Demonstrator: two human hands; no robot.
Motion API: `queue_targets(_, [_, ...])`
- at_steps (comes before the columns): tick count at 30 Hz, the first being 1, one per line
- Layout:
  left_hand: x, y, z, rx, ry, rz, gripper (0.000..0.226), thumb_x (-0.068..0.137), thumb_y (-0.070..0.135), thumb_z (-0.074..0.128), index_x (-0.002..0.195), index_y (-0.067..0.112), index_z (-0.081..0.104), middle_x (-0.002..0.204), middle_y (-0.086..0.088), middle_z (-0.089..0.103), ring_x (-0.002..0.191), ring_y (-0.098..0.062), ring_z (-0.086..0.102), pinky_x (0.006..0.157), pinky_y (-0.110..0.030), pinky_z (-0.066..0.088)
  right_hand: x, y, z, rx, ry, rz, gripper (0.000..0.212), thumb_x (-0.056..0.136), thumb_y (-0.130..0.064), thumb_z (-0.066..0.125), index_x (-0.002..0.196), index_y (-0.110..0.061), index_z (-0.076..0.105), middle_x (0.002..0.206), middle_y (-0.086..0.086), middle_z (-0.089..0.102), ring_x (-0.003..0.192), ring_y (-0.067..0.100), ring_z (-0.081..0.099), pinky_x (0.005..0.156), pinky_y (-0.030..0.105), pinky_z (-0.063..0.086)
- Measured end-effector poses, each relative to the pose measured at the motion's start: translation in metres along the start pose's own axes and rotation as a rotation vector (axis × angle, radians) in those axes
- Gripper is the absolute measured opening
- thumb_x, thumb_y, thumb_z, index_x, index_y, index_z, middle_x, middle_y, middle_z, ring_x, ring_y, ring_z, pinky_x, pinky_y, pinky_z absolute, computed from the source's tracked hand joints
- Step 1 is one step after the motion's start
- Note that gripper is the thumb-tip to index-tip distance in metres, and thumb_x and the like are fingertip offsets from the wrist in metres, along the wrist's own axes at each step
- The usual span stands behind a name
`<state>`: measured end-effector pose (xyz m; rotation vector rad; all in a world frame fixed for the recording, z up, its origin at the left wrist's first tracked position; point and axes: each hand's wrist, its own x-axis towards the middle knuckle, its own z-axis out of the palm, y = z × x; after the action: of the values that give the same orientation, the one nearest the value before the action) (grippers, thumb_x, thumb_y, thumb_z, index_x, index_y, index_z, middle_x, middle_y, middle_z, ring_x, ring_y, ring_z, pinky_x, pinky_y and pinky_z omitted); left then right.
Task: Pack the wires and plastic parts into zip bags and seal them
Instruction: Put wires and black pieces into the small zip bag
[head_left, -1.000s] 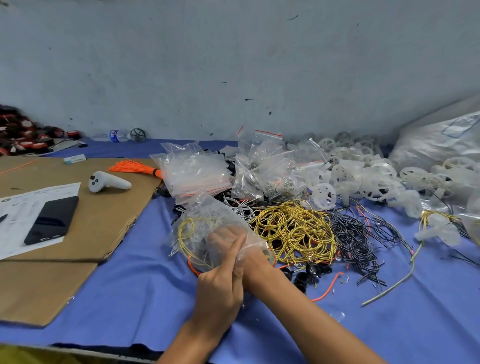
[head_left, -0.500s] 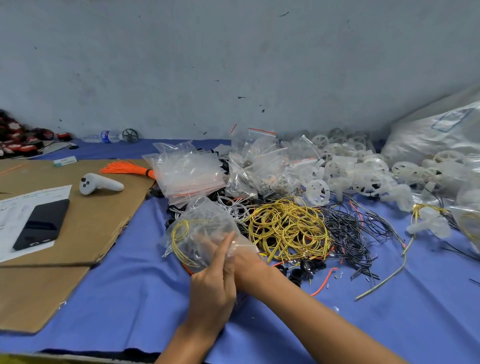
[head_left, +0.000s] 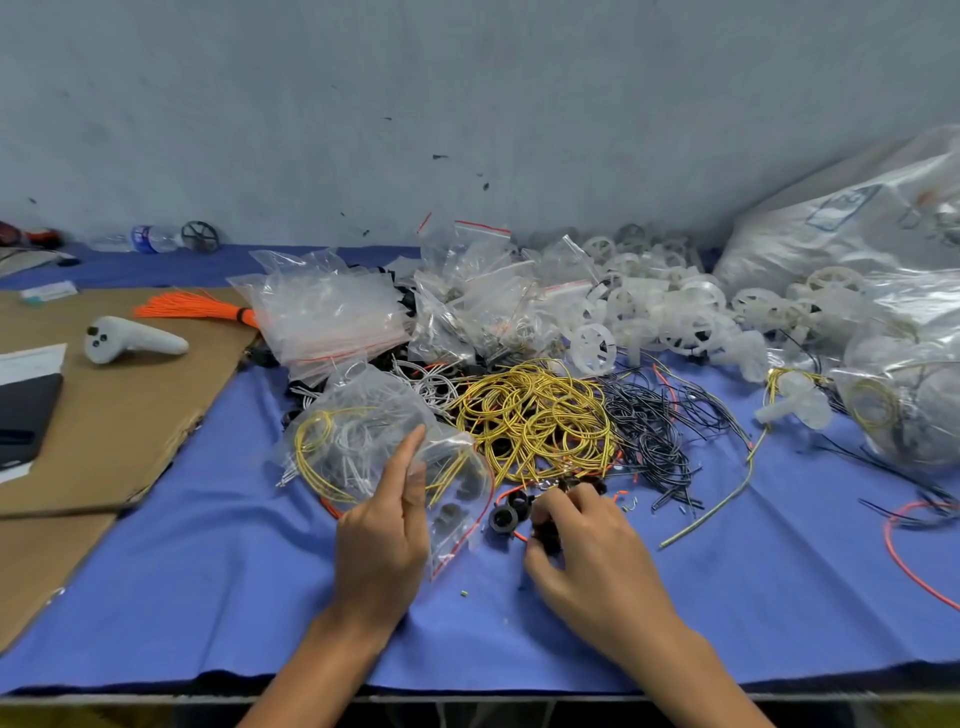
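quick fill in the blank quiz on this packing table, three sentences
The left hand holds a zip bag whose seal strip is ____.
The right hand grips plastic rings coloured ____.
The white controller lies on the ____.
Missing: red, black, cardboard.

zip bag (head_left: 363, 441) left of wire pile (head_left: 535, 415)

"How much of the person is in view?"

"Only hands and forearms, along the bottom edge. The left hand (head_left: 382, 551) is at lower centre, with the right hand (head_left: 592, 561) just to its right."

"Is anything worn?"

"Both hands are bare. The left forearm (head_left: 311, 670) and right forearm (head_left: 691, 670) are bare down to the frame's edge, and both are slim. The nails are too blurred to describe."
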<state>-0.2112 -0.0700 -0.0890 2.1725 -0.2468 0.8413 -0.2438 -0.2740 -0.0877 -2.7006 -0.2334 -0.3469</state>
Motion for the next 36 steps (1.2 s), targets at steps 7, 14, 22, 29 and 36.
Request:
queue_targets(7, [-0.001, 0.001, 0.000, 0.029, -0.041, -0.011, 0.047, 0.103, 0.040, 0.034, 0.139, 0.022, 0.058, 0.046, 0.010, 0.033, 0.038, -0.018, 0.044, 0.039, -0.032, 0.035, 0.003, 0.005, -0.011, -0.115, -0.132, 0.045, 0.016, 0.101, -0.039, 0.043, 0.098, -0.024, 0.047, 0.098, -0.004, 0.035, 0.092, 0.021, 0.037, 0.076, 0.031, 0.033])
queue_targets(14, [-0.001, 0.004, 0.000, 0.023, -0.060, -0.002, 0.050, 0.102, 0.041, 0.033, 0.139, 0.019, 0.059, 0.049, 0.010, 0.035, 0.041, -0.025, 0.050, 0.043, -0.030, 0.036, 0.015, -0.036, -0.038, 0.164, -0.303, -0.196, 0.016, 0.092, -0.036, 0.053, 0.086, -0.021, 0.053, 0.077, -0.008, 0.054, 0.074, 0.010, 0.049, 0.064, 0.029, 0.041])
queue_targets(22, [-0.002, 0.002, -0.001, -0.010, -0.041, -0.026, 0.043, 0.100, 0.046, 0.034, 0.140, 0.037, 0.047, 0.048, 0.007, 0.044, 0.040, -0.021, 0.050, 0.040, -0.036, 0.040, 0.032, -0.056, -0.015, 0.101, -0.171, -0.254, 0.046, 0.101, -0.028, 0.045, 0.144, -0.034, 0.028, 0.109, -0.001, 0.064, 0.095, 0.033, 0.057, 0.077, 0.045, 0.048])
queue_targets(29, [-0.002, 0.001, 0.000, 0.021, -0.040, -0.042, 0.044, 0.100, 0.045, 0.034, 0.141, 0.037, 0.048, 0.042, 0.009, 0.032, 0.039, -0.019, 0.047, 0.039, -0.035, 0.037, 0.080, 0.022, -0.052, 0.210, 0.079, 0.023, 0.014, 0.095, -0.035, 0.058, 0.105, -0.032, 0.067, 0.089, -0.011, 0.071, 0.071, 0.010, 0.064, 0.070, 0.034, 0.055])
queue_targets(36, [0.001, 0.004, -0.002, 0.014, -0.076, -0.049, 0.046, 0.103, 0.058, 0.025, 0.145, 0.045, 0.037, 0.039, 0.009, 0.030, 0.035, -0.014, 0.044, 0.036, -0.030, 0.037, 0.202, 0.130, -0.063, -0.119, 0.013, 0.231, 0.034, 0.094, -0.022, 0.055, 0.127, -0.016, 0.059, 0.135, 0.012, 0.053, 0.119, 0.032, 0.053, 0.098, 0.044, 0.047])
